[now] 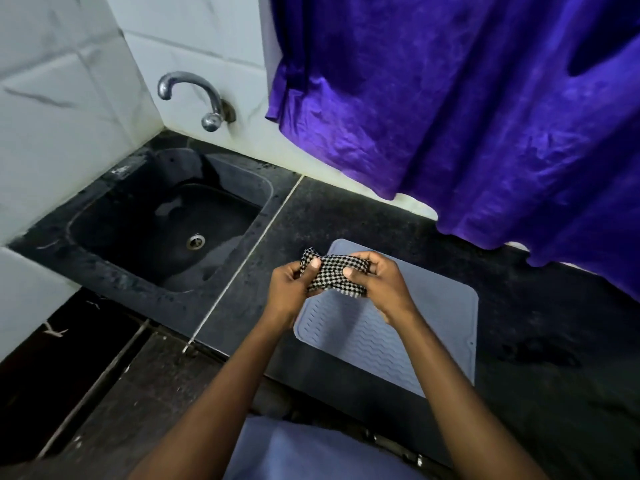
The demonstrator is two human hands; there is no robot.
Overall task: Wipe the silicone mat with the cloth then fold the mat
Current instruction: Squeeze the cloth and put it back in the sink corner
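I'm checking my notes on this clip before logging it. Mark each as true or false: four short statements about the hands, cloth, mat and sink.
1. The left hand and the right hand both hold the checked cloth. True.
2. The silicone mat is already folded. False: it lies flat on the counter.
3. The sink is to the left of the mat. True.
4. The cloth lies in the sink. False: it is held up over the far end of the mat.
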